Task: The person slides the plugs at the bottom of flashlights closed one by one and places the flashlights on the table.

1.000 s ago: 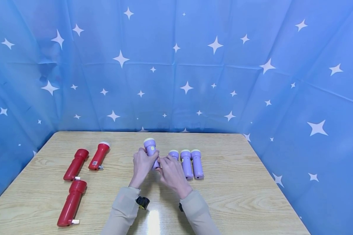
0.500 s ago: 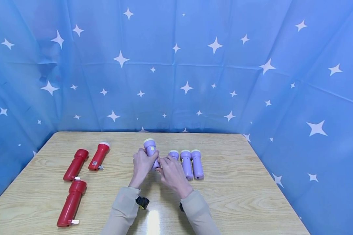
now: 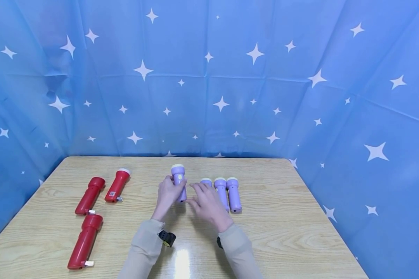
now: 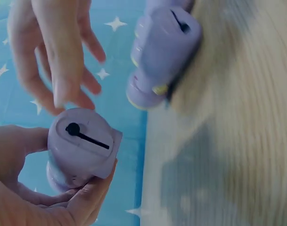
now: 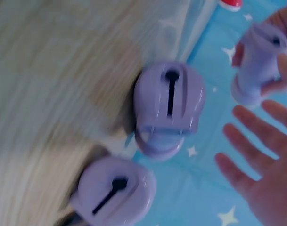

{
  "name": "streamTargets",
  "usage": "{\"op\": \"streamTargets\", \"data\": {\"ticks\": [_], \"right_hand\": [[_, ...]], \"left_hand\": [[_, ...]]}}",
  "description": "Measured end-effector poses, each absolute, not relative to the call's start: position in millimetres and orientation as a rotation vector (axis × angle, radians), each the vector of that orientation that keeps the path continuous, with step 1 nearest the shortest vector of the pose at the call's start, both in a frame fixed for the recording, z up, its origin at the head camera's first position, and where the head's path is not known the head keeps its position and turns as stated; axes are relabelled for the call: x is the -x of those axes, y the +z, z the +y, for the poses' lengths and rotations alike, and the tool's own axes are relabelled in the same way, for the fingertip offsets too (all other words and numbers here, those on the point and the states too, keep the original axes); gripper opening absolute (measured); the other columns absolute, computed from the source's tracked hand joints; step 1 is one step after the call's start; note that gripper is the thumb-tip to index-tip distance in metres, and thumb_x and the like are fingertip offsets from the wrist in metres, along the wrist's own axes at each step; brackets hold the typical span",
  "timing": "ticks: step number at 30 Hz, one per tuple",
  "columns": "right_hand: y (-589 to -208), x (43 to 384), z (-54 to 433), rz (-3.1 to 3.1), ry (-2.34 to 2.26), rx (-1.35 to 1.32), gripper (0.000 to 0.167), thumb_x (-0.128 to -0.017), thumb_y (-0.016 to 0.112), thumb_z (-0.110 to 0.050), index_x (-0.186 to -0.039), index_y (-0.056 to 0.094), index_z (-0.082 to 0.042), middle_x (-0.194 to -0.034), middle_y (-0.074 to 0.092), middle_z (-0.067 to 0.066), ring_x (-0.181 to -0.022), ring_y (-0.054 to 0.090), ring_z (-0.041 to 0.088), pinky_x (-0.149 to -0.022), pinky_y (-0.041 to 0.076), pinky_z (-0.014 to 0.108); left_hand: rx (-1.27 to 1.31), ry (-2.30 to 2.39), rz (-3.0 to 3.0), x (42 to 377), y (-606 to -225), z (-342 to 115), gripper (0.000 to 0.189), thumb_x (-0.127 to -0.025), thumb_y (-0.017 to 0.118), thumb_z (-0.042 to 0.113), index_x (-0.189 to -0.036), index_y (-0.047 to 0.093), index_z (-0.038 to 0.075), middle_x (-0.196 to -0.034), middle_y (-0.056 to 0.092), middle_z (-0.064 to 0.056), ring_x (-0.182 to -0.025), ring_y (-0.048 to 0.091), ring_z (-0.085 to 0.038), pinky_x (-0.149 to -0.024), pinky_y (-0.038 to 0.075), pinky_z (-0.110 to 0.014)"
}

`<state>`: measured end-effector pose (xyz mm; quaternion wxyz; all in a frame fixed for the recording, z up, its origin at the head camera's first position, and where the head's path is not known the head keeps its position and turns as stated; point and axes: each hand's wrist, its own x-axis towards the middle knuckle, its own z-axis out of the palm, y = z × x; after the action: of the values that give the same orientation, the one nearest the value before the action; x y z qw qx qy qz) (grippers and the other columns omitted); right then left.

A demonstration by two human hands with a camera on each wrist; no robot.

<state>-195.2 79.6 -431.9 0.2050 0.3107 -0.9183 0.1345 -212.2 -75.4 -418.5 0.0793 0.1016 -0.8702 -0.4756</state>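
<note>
L hand (image 3: 167,193) gripping lilac flashlight (image 3: 178,171), R hand (image 3: 209,203) loose beside it

L fingers are wrapping the barrel & hiding part of it in head view. R hand is covering most of the nearest lying flashlight (image 3: 206,181), only its head showing past the fingers. R wrist view is blurring & cutting off R thumb, so can't tell if it's touching the held one. R fingers are hanging spread, holding nothing.

Held flashlight is sitting btwn L & R fingers, just beside the R ones. It's looking glossy, w/ cream-rimmed lens end pointing away from wrists, pale yellow oval showing ahead of L fingers, black hole + narrow slot showing at butt.

Middle flashlight (image 3: 222,195) & end flashlight (image 3: 234,195) are lying on counter (image 3: 283,232) right of R fingers, both lilac. Three red flashlights (image 3: 89,197) are lying well left of L fingers, small tabs sticking out.
</note>
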Motion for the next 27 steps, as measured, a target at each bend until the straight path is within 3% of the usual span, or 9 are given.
{"op": "streamTargets", "data": {"ticks": [6, 10, 13, 17, 23, 27], "right_hand": [[-433.7, 197.7, 92.6, -2.774, 0.445, -0.711, 0.057, -0.088, 0.063, -0.037, -0.133, 0.051, -0.006, -0.139, 0.050, 0.019, -0.131, 0.043, 0.043, -0.104, 0.036, 0.059], [-436.9, 196.9, 97.9, -2.899, 0.471, -0.597, 0.061, -0.087, 0.063, -0.041, -0.138, 0.048, -0.012, -0.148, 0.040, 0.019, -0.138, 0.029, 0.047, -0.106, 0.023, 0.070], [-439.3, 196.1, 100.4, -2.963, 0.476, -0.535, 0.064, -0.087, 0.064, -0.041, -0.141, 0.045, -0.014, -0.151, 0.035, 0.020, -0.141, 0.023, 0.048, -0.107, 0.016, 0.071], [-441.5, 196.5, 102.1, -2.999, 0.474, -0.495, 0.065, -0.087, 0.063, -0.041, -0.142, 0.044, -0.013, -0.152, 0.033, 0.020, -0.141, 0.022, 0.048, -0.107, 0.016, 0.072], [-441.3, 197.2, 103.3, -3.050, 0.479, -0.459, 0.064, -0.088, 0.061, -0.042, -0.143, 0.043, -0.013, -0.153, 0.031, 0.018, -0.142, 0.021, 0.046, -0.108, 0.015, 0.071], [-440.4, 196.7, 103.9, -3.072, 0.469, -0.449, 0.064, -0.089, 0.060, -0.042, -0.143, 0.042, -0.013, -0.153, 0.030, 0.019, -0.142, 0.021, 0.045, -0.109, 0.015, 0.069]], "left_hand": [[-0.257, -1.332, -2.756, 213.2, -426.6, -72.2, 0.047, -0.084, 0.069, 0.033, -0.102, 0.056, -0.009, -0.089, 0.065, -0.023, -0.074, 0.065, -0.028, -0.059, 0.052, -0.034], [-0.220, -1.242, -2.853, 215.2, -430.1, -64.1, 0.052, -0.082, 0.072, 0.033, -0.103, 0.055, -0.011, -0.087, 0.063, -0.022, -0.073, 0.064, -0.028, -0.059, 0.053, -0.034], [-0.215, -1.192, -2.890, 216.9, -432.8, -57.3, 0.054, -0.080, 0.074, 0.033, -0.105, 0.055, -0.011, -0.087, 0.062, -0.021, -0.073, 0.063, -0.028, -0.060, 0.053, -0.034], [-0.178, -1.152, -2.892, 217.8, -435.4, -50.6, 0.051, -0.078, 0.076, 0.030, -0.101, 0.056, -0.010, -0.083, 0.061, -0.020, -0.070, 0.062, -0.027, -0.057, 0.052, -0.033], [-0.123, -1.182, -2.817, 219.5, -435.4, -46.8, 0.030, -0.078, 0.074, 0.020, -0.082, 0.053, -0.001, -0.067, 0.049, -0.007, -0.060, 0.049, -0.020, -0.048, 0.037, -0.026], [-0.085, -1.180, -2.789, 219.2, -434.8, -46.2, 0.025, -0.078, 0.072, 0.014, -0.079, 0.052, 0.000, -0.065, 0.046, -0.005, -0.058, 0.048, -0.019, -0.046, 0.034, -0.024]]}}
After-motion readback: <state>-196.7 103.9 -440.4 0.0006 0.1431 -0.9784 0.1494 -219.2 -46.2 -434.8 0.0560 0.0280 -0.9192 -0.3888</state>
